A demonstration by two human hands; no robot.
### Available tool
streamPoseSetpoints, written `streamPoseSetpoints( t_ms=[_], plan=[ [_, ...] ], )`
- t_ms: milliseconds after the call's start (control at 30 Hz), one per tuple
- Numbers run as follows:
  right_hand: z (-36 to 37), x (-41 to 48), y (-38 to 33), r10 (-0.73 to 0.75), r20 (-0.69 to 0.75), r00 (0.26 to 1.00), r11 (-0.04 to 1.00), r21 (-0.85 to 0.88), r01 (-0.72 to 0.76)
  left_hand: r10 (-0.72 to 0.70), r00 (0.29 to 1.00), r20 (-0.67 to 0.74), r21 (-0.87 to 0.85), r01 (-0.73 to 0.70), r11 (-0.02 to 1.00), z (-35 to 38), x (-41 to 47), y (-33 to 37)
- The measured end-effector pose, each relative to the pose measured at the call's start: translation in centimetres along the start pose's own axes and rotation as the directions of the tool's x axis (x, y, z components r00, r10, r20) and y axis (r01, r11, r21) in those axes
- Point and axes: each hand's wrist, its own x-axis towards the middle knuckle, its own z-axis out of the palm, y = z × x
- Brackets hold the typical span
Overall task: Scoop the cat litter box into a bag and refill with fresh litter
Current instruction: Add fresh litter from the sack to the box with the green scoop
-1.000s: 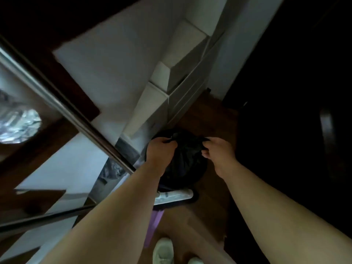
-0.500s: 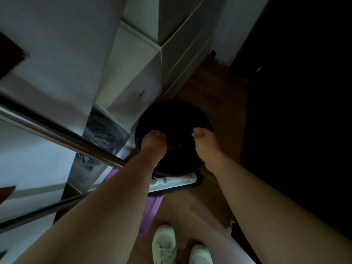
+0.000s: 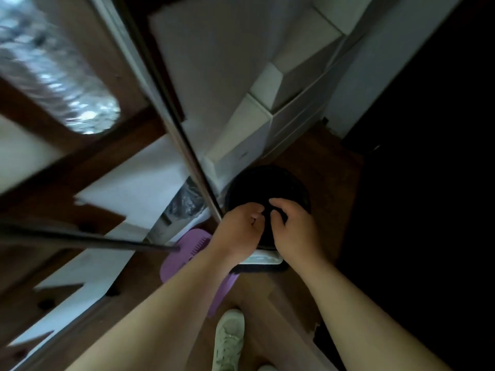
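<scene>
Against half a second back: found the view swung, with the silver duct [image 3: 53, 68] back in shot upper left and only one white shoe [image 3: 229, 341] fully in shot instead of two. Saw the black bag [image 3: 267, 183] on the same spot of wooden floor [image 3: 326, 167], against the foot of the white drawer unit [image 3: 241, 145], mouth round and wide. Found both hands brought together over its near rim, almost touching; had sat apart on that rim before.

Read the left hand [image 3: 239, 228] as a closed grip: fingers curled, thumb on forefinger at the bag's edge. Could not tell whether film was caught in it, too dark. Read the right hand [image 3: 293, 232] as curled over a fold of the black film, pinching it.

Containers:
- Saw crumpled clear plastic [image 3: 187, 203] in the open low compartment of the drawer unit, left of the bag.
- Could not make out anything inside the bag, all black.
- Spotted a white tray-like piece [image 3: 263, 259] with a dark edge under the wrists, at the bag's near side; contents hidden.
- Spotted a purple slotted scoop [image 3: 184, 249] flat on the floor beside it, partly under the left forearm.
</scene>
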Motion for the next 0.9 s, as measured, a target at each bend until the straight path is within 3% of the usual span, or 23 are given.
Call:
streamPoseSetpoints(
  t_ms=[133, 300, 500, 700, 900],
  plan=[
    [-1.5, -5.7, -5.1, -0.151, 0.012, 0.988, 0.984, -0.094, 0.152, -0.005, 0.989, -0.145, -0.022, 0.002, 1.000, -5.0, -8.0, 0.9],
    [-2.1, -14.2, -11.9, -0.340, 0.079, 0.937, 0.934, -0.087, 0.346, -0.025, 0.932, -0.361, -0.052, 0.006, 0.999, -10.3, -20.8, 1.8],
    [-0.2, -23.8, -19.6, -0.552, 0.271, 0.789, 0.798, -0.101, 0.594, -0.111, 0.845, -0.523, -0.119, 0.057, 0.991, -15.5, -34.6, 0.8],
    [4.4, -33.9, -27.2, -0.653, 0.499, 0.570, 0.645, -0.028, 0.763, -0.300, 0.633, -0.714, -0.273, 0.144, 0.951, -19.8, -48.3, -2.1],
    [11.4, -46.0, -33.4, -0.723, 0.625, 0.296, 0.440, 0.085, 0.894, -0.504, 0.373, -0.779, -0.478, 0.166, 0.862, -22.0, -62.7, -7.1]
  ],
)
